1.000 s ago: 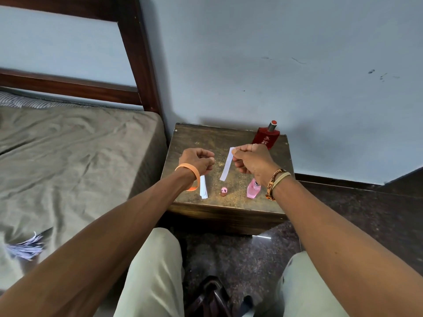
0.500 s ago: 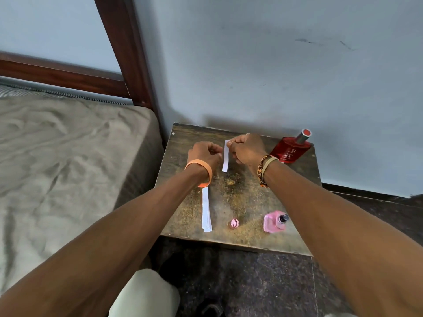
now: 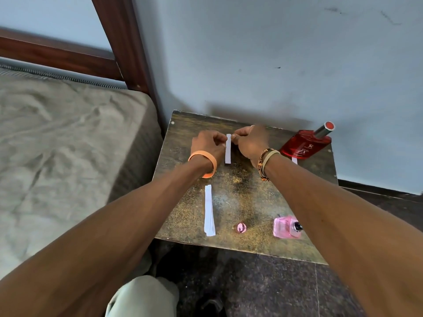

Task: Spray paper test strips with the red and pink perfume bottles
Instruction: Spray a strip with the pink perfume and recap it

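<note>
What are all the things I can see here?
Small table: one, worn brown top, against the wall beside the bed.
Red perfume bottle: one, red, far right corner of the table.
Pink perfume bottle: one, pink, cap off, near right of the table.
Pink cap: one, pink, near edge, between the strips and the pink bottle.
Held paper strip: one, white, pinched between both hands.
Stack of paper strips: one small pile, white, near left of the table.
Bed: one, beige sheet, dark wood frame, left.
Left hand: orange wristband, fingers on the strip.
Right hand: bead bracelets, fingers on the strip.
</note>
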Tool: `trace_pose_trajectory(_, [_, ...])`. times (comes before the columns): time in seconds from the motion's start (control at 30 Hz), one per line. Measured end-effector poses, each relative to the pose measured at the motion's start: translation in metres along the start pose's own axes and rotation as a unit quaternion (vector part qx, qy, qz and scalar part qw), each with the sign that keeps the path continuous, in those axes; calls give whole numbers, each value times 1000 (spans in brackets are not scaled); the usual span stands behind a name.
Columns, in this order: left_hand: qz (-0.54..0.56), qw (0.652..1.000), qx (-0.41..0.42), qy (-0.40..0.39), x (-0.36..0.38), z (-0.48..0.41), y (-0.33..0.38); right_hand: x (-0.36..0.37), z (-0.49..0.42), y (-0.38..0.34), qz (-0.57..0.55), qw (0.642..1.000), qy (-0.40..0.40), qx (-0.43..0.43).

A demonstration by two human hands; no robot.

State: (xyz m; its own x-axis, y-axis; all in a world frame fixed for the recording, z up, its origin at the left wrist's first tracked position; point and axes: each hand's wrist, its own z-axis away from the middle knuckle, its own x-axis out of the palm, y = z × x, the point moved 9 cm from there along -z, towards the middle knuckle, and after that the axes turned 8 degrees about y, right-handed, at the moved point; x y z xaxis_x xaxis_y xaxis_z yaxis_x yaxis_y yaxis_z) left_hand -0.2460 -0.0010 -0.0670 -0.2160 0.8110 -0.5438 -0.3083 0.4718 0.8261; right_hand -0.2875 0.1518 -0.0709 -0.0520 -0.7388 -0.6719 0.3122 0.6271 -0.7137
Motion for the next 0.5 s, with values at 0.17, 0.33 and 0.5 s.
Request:
trace_pose_trajectory(0.17, [-19,999,27,9,-7,12,7,-13,11,0,23,1000,3,-14])
trace_pose_trajectory(0.33, [-35,995,92,3,-25,50,22,-43,43,-7,47,997,-1,-54])
trace_pose_trajectory(0.5, [-40,982,161,-89,-35,110,49,-83,84,-17,96,991,-9,-97])
